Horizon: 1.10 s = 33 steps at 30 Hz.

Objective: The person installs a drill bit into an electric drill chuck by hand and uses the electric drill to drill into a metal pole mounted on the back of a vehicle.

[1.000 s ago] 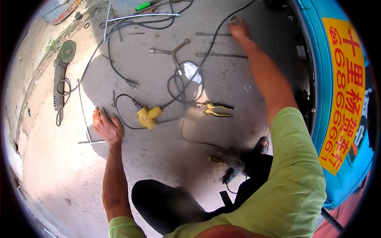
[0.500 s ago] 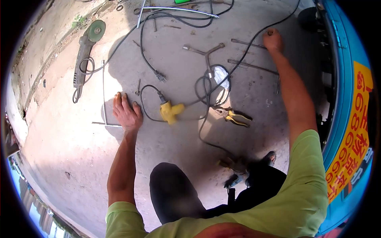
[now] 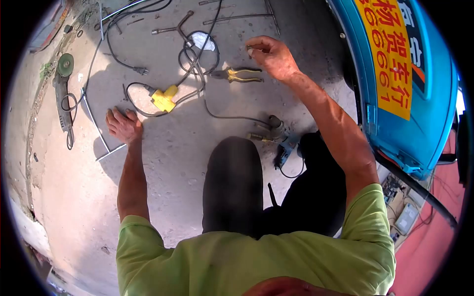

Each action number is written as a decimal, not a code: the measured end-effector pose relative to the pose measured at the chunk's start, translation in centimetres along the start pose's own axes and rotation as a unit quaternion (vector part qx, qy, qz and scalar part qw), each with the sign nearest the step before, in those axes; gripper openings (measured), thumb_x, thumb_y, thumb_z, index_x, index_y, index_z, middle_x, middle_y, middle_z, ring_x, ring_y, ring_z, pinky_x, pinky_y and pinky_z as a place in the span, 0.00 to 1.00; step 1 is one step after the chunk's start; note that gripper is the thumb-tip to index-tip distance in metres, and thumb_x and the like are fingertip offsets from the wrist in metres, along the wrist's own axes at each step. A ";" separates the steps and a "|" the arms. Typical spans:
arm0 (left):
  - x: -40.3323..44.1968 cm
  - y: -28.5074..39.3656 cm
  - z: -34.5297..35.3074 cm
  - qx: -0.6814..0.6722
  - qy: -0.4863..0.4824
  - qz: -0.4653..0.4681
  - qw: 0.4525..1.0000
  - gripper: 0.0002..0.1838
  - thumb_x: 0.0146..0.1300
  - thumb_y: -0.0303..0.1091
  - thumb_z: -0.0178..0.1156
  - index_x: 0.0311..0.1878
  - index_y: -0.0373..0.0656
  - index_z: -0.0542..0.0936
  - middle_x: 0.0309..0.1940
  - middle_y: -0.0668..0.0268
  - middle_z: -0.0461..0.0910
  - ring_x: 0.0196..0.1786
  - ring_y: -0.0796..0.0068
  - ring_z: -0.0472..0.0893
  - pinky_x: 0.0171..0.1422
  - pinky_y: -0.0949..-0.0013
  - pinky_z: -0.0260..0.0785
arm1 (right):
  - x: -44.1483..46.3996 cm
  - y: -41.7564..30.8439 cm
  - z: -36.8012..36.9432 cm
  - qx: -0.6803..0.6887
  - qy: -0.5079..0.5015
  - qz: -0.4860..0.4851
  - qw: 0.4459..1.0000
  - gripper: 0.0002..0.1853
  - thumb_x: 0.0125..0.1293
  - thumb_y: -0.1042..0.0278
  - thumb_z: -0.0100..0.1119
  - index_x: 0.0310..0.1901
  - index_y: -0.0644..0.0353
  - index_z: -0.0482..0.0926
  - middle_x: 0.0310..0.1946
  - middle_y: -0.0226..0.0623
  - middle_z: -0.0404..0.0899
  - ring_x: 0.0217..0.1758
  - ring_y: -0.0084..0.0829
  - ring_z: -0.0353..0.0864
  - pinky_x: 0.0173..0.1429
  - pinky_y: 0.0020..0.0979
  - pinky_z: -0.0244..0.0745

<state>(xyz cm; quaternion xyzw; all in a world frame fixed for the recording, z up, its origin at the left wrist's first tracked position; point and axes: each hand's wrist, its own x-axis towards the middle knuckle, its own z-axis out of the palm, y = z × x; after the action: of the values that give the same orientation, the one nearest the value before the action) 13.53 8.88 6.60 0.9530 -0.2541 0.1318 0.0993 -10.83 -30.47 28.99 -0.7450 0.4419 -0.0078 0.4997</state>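
Note:
My left hand (image 3: 124, 126) rests on the concrete, fingers spread, beside a long T-handle wrench (image 3: 95, 120). It holds nothing. My right hand (image 3: 274, 58) is raised above the ground with thumb and fingers pinched around a small dark piece (image 3: 248, 48), too small to name. Below that hand lie yellow-and-black pliers (image 3: 242, 75). Between my hands is a yellow power socket (image 3: 164, 98) on a black cable. A Y-shaped socket wrench (image 3: 181, 30) lies farther off, near a crumpled white piece (image 3: 203, 41) within the cable coil.
An angle grinder (image 3: 63, 96) lies at the far left. Close to my knees is a blue power tool (image 3: 285, 149) with a cord. A blue vehicle (image 3: 395, 133) with a yellow sign (image 3: 390, 59) stands on the right. Loose cables cross the ground.
My right hand has moved from the rods near the vehicle back toward me, above the pliers. The view has shifted, showing more of the vehicle. My left hand stays on the ground.

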 end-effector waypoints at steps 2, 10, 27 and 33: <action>-0.9 -0.8 0.8 0.011 0.005 0.006 1.000 0.28 0.70 0.53 0.53 0.67 0.45 0.74 0.71 0.59 0.70 0.75 0.53 0.66 0.72 0.43 0.59 | -5.6 2.5 -2.7 0.013 -0.031 0.059 0.998 0.12 0.71 0.71 0.65 0.55 0.58 0.84 0.39 0.27 0.85 0.35 0.18 0.75 0.43 0.25 0.75; -0.7 -1.2 1.4 0.017 0.017 -0.014 1.000 0.29 0.70 0.53 0.52 0.68 0.48 0.76 0.72 0.59 0.70 0.77 0.55 0.64 0.76 0.45 0.56 | -14.2 16.6 -4.9 0.086 -0.054 0.159 0.982 0.11 0.69 0.73 0.68 0.52 0.61 0.83 0.40 0.31 0.87 0.33 0.21 0.75 0.39 0.25 0.74; 0.9 18.7 -35.8 -0.371 0.034 0.197 0.907 0.35 0.71 0.53 0.64 0.72 0.37 0.73 0.59 0.50 0.83 0.63 0.58 0.82 0.69 0.60 0.71 | -13.6 22.3 -2.7 0.239 -0.149 0.051 0.958 0.13 0.68 0.68 0.70 0.52 0.59 0.84 0.37 0.26 0.84 0.29 0.14 0.72 0.32 0.20 0.66; -12.1 30.6 -28.8 -0.437 -0.359 0.219 0.795 0.27 0.70 0.24 0.63 0.71 0.42 0.73 0.42 0.65 0.83 0.46 0.75 0.81 0.58 0.68 0.74 | -18.4 16.1 -1.8 0.372 -0.209 -0.020 0.904 0.12 0.71 0.62 0.66 0.50 0.59 0.86 0.42 0.29 0.86 0.33 0.17 0.73 0.37 0.21 0.69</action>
<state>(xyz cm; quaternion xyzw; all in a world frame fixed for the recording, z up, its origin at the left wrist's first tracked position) -17.97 -4.30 33.92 0.7060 -0.5041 -0.3267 0.3752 -33.32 -21.35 25.75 -0.4985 0.2773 -0.0256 0.8209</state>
